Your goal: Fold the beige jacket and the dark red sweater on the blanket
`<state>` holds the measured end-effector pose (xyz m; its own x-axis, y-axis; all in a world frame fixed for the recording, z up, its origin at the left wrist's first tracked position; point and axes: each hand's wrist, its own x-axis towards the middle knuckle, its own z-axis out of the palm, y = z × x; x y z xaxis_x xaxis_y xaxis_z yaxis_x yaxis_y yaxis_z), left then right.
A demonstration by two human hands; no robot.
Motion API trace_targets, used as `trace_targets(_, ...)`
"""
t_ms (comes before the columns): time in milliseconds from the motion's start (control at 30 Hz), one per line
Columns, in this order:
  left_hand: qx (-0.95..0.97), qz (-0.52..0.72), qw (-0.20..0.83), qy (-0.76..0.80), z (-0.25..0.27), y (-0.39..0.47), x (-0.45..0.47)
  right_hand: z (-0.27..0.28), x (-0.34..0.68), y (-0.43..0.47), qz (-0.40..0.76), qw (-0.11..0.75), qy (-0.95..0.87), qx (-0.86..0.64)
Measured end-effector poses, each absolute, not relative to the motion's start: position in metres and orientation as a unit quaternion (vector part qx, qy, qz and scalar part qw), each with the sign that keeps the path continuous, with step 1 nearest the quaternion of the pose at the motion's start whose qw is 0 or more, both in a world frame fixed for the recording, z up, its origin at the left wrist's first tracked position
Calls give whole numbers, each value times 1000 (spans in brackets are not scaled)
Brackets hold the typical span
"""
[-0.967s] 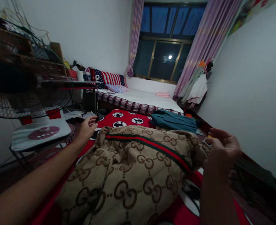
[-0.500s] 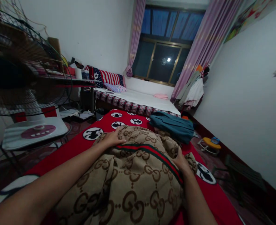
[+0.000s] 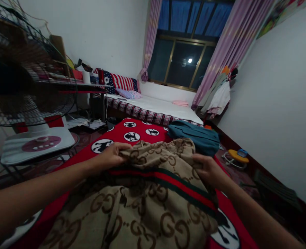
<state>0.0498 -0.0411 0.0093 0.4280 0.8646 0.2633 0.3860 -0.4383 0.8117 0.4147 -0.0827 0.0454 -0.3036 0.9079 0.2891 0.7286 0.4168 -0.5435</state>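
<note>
A tan garment [image 3: 142, 193] with brown letter print and a green-red-green stripe lies rumpled across a red bed cover [image 3: 111, 135]; its exact kind I cannot tell. My left hand [image 3: 114, 155] pinches its far left edge, fingers closed on the cloth. On the opposite side, my right hand [image 3: 207, 167] grips the right edge, thumb and fingers closed. Between the hands the cloth is drawn up in folds. Just beyond my right hand, a folded teal garment [image 3: 194, 136] rests on the cover.
A fan [image 3: 33, 90] stands at left on a small table [image 3: 12, 152], near a cluttered desk [image 3: 85, 86]. Behind lies another bed [image 3: 158, 103] under the window. At right are a yellow-topped stool [image 3: 237, 156], a dark folding stool [image 3: 275, 186] and hanging clothes [image 3: 217, 95].
Both hands, lying on the garment before, now grip its edges. They have moved slightly apart and the cloth between them has been lifted. The view has shifted a little.
</note>
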Motion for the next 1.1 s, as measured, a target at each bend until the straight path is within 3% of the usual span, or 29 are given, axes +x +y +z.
trace_targets(100, 646, 595, 193, 437, 42, -6, 41, 86, 410, -40, -18, 421, -773, -474)
trace_targets(167, 587, 668, 56, 454, 62, 28, 40, 103, 409, -4, -115, 481, -734, -466)
trace_targets(233, 629, 602, -9, 491, 70, 60, 44, 106, 412, 27, -133, 488, -712, -486)
trace_targets(333, 673, 422, 20, 607, 52, 82, 50, 79, 418, 37, -119, 484, -684, -532)
trace_targets(433, 782, 218, 40, 582, 11, 68, 50, 30, 426, 3, -108, 482, -682, -539)
trace_targets(533, 857, 51, 69, 509, -34, 40, 43, -24, 435, -51, -50, 490, -675, -549)
trace_targets(633, 856, -2, 63, 513, -66, 19, 35, -61, 442, -97, 51, 473, -630, -614)
trace_targets(833, 850, 34, 33, 525, -76, 15, 37, -75, 415, -135, 478, 363, -545, -585)
trace_targets(967, 839, 106, 61, 530, -52, 14, 25, -74, 370, -143, 586, 405, -465, -526)
trace_targets(1100, 712, 170, -49, 679, -31, 1, -10, -76, 337, -143, 584, 516, -415, -470)
